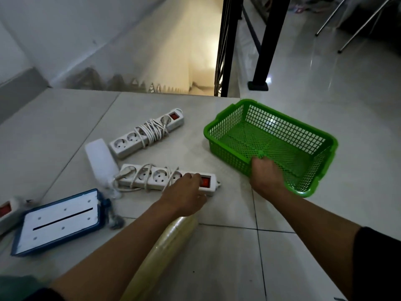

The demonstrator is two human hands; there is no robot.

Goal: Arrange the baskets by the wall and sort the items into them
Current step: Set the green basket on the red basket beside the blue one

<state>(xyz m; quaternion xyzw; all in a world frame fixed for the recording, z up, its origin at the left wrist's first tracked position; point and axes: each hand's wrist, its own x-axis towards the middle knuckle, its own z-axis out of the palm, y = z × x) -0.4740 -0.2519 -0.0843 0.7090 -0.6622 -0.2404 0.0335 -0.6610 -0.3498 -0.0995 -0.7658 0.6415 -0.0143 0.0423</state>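
**Basket held steady while a power strip is being picked up**

Basket (271, 144), green and empty, is sitting on the floor (227, 246) near the stair railing (225, 46), not yet by the wall. The right hand (265, 178) is gripping its near rim, probably to keep it close for loading. The left hand (186, 197) is closing over the switch end of the nearer power strip (167, 178), likely the first item going in. A second power strip (147, 132), a white bottle (102, 161), a blue-edged pad (58, 222) and a roll of film (160, 255) are lying around, waiting.
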